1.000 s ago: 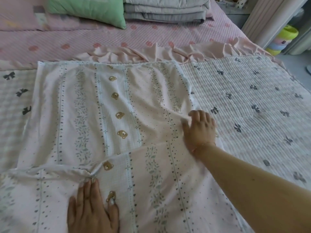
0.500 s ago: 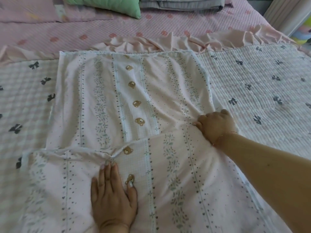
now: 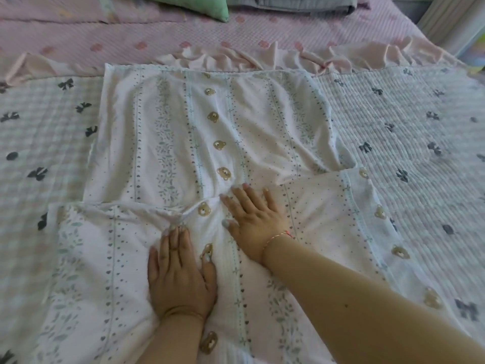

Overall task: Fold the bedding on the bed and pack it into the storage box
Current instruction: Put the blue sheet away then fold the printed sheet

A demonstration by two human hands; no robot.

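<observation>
We press our left hand (image 3: 181,271) flat, fingers straight, on the folded sheet (image 3: 262,127). Our right hand (image 3: 256,219) lies beside it on the sheet's folded edge, fingers spread and grasping nothing.

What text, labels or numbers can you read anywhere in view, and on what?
None: no words, labels, brands or numbers show.
The pink sheet under the left hand and right hand bears only printed bears, hearts and leaves.
The quilt bears only dark bows.
The green pillow is plain.

Daylight falls on a bed (image 3: 262,30) in pink, white furniture (image 3: 446,22) at its far corner
</observation>
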